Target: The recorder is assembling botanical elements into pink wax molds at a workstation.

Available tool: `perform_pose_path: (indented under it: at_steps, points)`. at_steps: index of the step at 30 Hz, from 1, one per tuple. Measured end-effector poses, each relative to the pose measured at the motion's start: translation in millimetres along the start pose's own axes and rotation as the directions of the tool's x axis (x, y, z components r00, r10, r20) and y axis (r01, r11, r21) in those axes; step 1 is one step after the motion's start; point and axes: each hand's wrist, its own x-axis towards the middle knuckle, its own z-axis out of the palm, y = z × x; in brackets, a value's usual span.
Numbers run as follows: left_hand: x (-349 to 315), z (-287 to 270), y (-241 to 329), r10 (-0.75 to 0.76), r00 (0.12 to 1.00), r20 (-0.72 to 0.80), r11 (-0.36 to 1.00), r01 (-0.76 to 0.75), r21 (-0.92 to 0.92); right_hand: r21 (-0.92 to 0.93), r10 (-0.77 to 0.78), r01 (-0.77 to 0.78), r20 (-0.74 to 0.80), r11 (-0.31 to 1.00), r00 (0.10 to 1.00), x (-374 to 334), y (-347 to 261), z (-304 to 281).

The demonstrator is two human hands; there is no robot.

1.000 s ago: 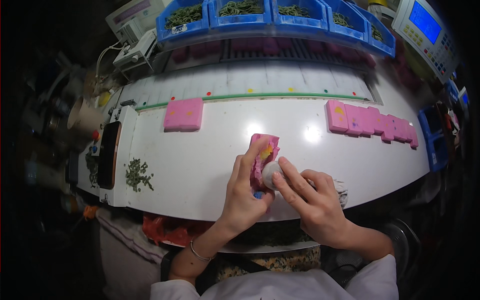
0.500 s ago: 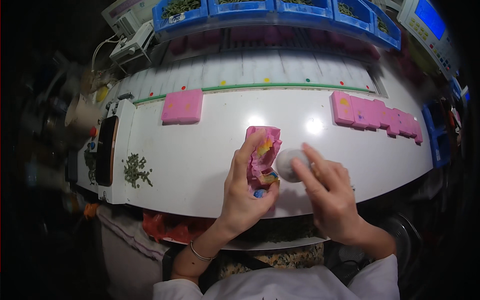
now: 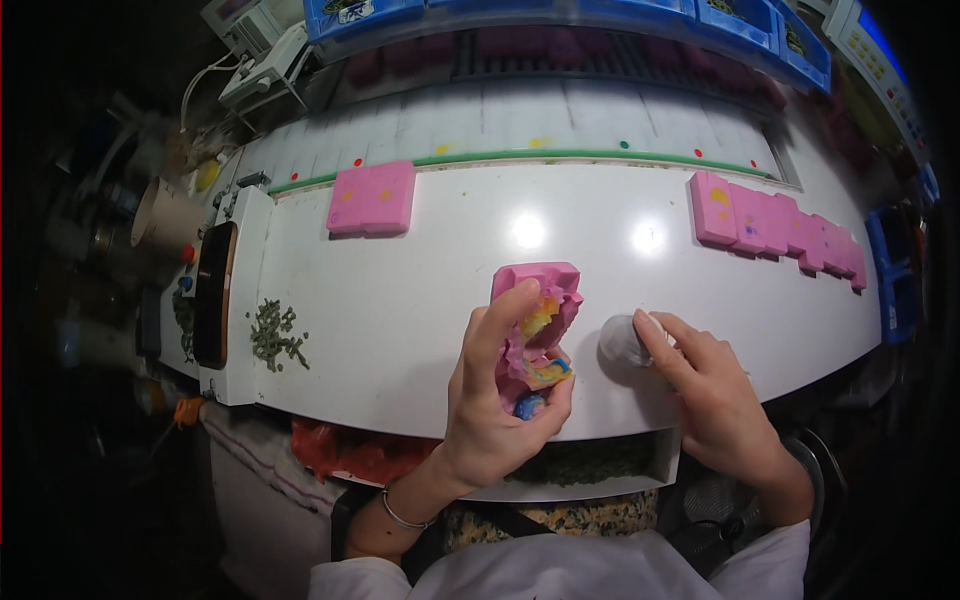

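In my left hand (image 3: 492,405) is a pink packet (image 3: 545,274), crumpled and gaping along one side, with patches of yellow, orange and blue. My thumb and fingers wrap round it above the white table. A round blue patch shows near its lower end. To the right of it, my right hand (image 3: 722,395) grips a round, pale grey thing (image 3: 624,342), shaped like a small cup or cap, by the fingertips. It is tilted just over the tabletop, apart from the packet. I cannot see what is inside it.
A flat pink block of packets (image 3: 372,198) lies at the back left, and a row of pink packets (image 3: 760,220) at the right. Loose green rolled leaves (image 3: 274,335) are scattered beside a phone (image 3: 215,295). Blue bins (image 3: 560,15) stand along the back. A drawer (image 3: 668,462) juts out below.
My right hand has moved right and slightly down with the round grey thing, away from the packet. The packet in my left hand is turned slightly and its opening shows more. The view has shifted slightly.
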Motion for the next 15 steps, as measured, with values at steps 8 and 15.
perform_pose_path:
  at_steps: [8, 15]
  points:
    - [6, 1, 4, -0.111, 0.994, 0.011, 0.994, 0.111, -0.023, -0.033, -0.153, 0.172, -0.644, 0.984, 0.750, 11, -19, 21]
    - [8, 0, -2, -0.155, 0.983, 0.101, 0.987, 0.157, -0.013, -0.397, -0.357, 0.217, -0.323, 0.892, 0.876, 13, -20, 16]
